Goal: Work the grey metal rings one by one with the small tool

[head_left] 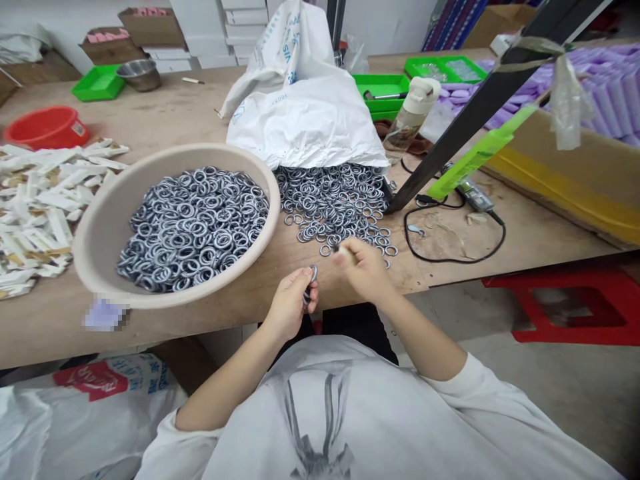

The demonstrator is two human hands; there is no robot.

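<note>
Head view: your left hand point(287, 303) has its grip pinching a gray ring point(314, 273) upright between thumb and fingertips, with what looks like another ring lower in the fingers, just off the near edge of the table point(200, 117). Your right hand point(367, 270) is apart from it, the grip drawn closed around a small dark-tipped thing point(337, 249) — too blurred to name — just beside the loose rings point(340, 217). You seem to be in the middle of working on the rings by hand, a few at a time; the next move probably calls for holding the left pinch steady with the ring's face clear for the right fingers. As for containers, the wide beige basin point(85, 233) on your left holds a broad heap of like rings, and the white sack point(305, 127) lies with its mouth toward you, more rings spread out from under it. Beyond, one green tray point(445, 69) holds small clear pieces and another point(383, 84) a dark-handled tool — while the cardboard carton point(565, 180) at right stands by a pile of purple pieces point(607, 100).
</note>
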